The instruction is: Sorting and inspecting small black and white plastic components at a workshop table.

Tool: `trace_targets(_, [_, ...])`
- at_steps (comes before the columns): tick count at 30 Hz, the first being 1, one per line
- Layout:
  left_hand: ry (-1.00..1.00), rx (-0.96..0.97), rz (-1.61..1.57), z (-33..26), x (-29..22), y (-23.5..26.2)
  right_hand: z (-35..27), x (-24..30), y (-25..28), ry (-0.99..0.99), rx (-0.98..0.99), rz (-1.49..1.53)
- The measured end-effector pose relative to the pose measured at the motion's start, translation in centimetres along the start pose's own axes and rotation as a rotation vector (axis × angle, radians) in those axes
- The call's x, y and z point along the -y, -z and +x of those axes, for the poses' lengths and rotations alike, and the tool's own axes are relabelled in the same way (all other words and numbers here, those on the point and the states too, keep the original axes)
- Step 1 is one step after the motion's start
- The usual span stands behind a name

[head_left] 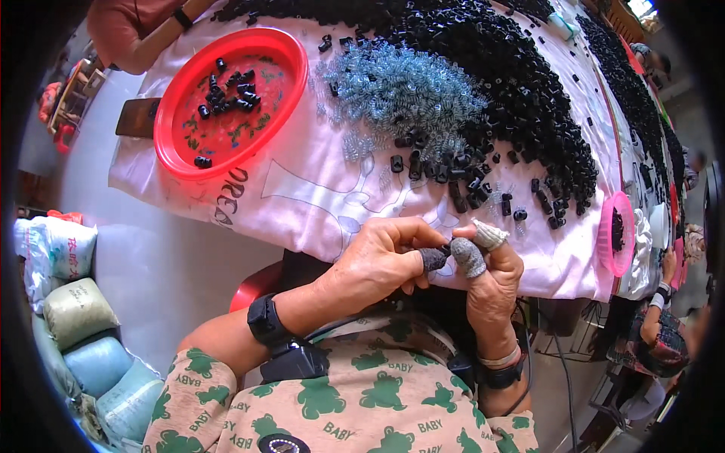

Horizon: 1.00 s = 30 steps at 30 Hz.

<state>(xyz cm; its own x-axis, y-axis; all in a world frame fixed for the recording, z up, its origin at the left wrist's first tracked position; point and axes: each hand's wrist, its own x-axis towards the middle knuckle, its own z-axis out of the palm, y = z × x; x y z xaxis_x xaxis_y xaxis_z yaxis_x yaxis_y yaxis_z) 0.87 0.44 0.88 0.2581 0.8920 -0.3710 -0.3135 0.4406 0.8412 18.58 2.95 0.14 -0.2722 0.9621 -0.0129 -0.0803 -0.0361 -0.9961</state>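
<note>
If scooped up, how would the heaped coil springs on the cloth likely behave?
The coil springs probably feel light, being thin-wired; they may snag together, since they overlap loosely; strays could roll, given their round coils.

Lettering [339,431] marks shirt [362,392], pink cloth [249,208], sack [73,253].
</note>
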Motion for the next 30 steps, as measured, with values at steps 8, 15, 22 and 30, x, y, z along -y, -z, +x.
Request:
trace_targets(8, [0.01, 0.013, -0.021, 0.04, -0.16, 0.19, -0.27, 0.24, 0.4, -0.059, -0.011, -0.052])
trace_targets(15, [-0.001, 0.003, -0.016, 0.07, -0.03, 0.26, -0.18, 0.36, 0.61, -0.055, 0.032, -0.079])
trace_targets(22, [0.012, -0.017, 0.021, 0.26, -0.1, 0.22, 0.02, -0.1, 0.8, 0.022, 0.017, -0.157])
trace_targets(30, [-0.008, -0.029, -0.018, 0.19, 0.22, 0.45, 0.29, -0.05, 1.04, 0.208, 0.073, -0.368])
